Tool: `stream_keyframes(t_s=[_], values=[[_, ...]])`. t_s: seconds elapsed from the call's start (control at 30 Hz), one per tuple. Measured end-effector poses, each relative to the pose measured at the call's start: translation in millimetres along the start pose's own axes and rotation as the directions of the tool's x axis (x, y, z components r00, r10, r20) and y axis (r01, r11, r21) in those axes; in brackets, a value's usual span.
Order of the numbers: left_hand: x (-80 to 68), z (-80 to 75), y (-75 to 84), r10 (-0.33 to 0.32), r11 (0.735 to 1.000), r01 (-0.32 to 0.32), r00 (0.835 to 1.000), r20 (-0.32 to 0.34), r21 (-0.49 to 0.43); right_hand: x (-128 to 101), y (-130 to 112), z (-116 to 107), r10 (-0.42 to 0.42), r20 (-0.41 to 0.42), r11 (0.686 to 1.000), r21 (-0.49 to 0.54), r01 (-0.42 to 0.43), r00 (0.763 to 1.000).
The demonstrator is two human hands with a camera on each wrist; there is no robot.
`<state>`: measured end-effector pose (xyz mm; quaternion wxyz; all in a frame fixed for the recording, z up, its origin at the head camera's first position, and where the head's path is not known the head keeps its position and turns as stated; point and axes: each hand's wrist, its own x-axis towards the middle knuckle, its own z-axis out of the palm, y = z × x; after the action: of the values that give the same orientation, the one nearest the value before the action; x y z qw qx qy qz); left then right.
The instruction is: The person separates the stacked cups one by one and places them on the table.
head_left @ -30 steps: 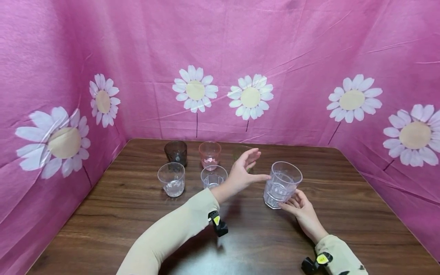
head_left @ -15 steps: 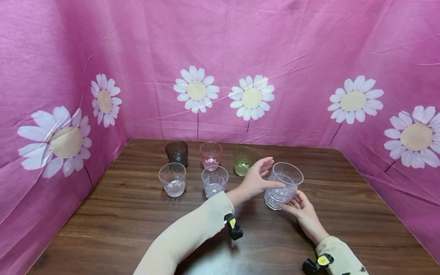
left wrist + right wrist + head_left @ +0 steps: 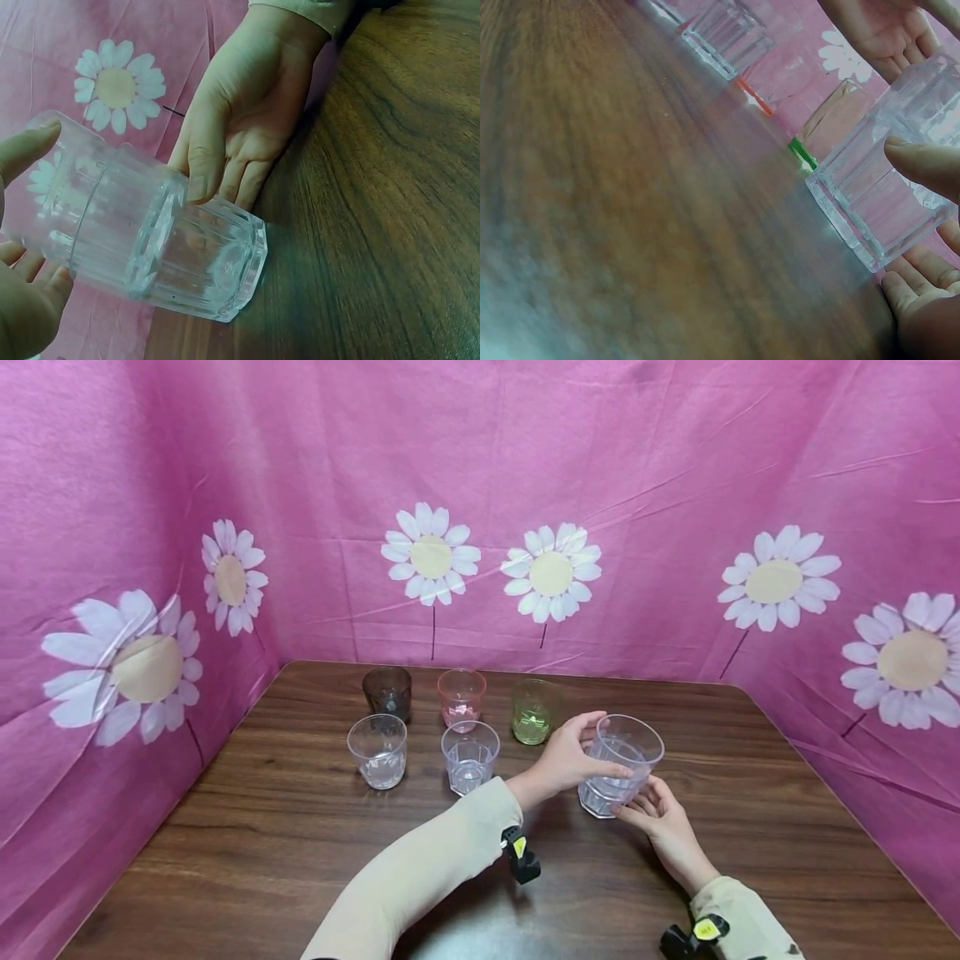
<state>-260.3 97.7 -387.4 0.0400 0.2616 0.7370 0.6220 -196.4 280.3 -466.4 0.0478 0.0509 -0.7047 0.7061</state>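
Note:
A clear plastic cup (image 3: 618, 760), seemingly with another clear cup nested inside, stands between both hands on the right half of the table. My left hand (image 3: 566, 760) holds its upper part from the left, thumb on the near side and fingers behind. Low on the right side, my right hand (image 3: 670, 831) grips the cup near its base. The left wrist view shows the faceted cup stack (image 3: 157, 232) and both thumbs against it. Whether the base (image 3: 847, 225) fully touches the table cannot be told.
Two clear cups (image 3: 377, 756) (image 3: 470, 760) stand left of my left hand. Behind them are a dark grey cup (image 3: 387, 693), a pink cup (image 3: 462, 697) and a green cup (image 3: 534, 714). Pink flowered cloth (image 3: 645, 610) surrounds the wooden table (image 3: 247, 827).
My left hand has moved right, away from the green cup, and now holds the upper part of the clear cup. My right hand has kept its grip in place.

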Motion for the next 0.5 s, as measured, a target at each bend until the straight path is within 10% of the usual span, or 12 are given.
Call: stream_keyframes(t_s=[0.5], values=[[1.0,0.5,-4.9,0.074,0.995,-0.069,0.995,-0.061,0.076,0.0,-1.5,0.9,0.009,-0.007,1.000,-0.013,-0.009,1.000]])
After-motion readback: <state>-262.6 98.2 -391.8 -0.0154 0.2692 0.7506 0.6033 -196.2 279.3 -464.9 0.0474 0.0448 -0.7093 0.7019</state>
